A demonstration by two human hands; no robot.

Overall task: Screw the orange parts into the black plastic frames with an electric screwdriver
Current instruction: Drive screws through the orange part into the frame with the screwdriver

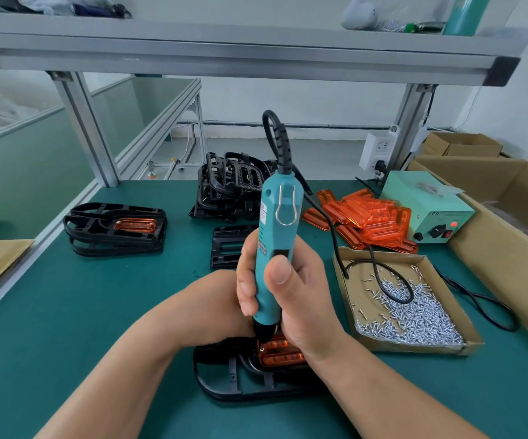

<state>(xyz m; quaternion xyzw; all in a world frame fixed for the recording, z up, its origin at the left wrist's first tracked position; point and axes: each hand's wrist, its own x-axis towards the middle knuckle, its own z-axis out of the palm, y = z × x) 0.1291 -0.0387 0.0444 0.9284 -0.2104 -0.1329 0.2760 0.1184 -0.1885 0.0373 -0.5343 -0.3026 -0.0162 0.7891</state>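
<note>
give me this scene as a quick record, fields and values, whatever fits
tool: electric screwdriver, upright, tip at the orange part
right hand: grips the screwdriver
left hand: beside the tip, fingers hidden
workpiece: black frame on the green mat, orange part seated in it
far left: stacked frames, orange part in the top one
supplies: frame pile, orange pile, screw tray
power box: red light on

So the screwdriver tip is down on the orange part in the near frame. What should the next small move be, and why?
Probably press the screwdriver straight down and drive the screw home. The right hand grips it upright, with the tip at the far left corner of the orange part, which sits in the black frame. The left hand rests beside the tip; its fingers are hidden.
</note>
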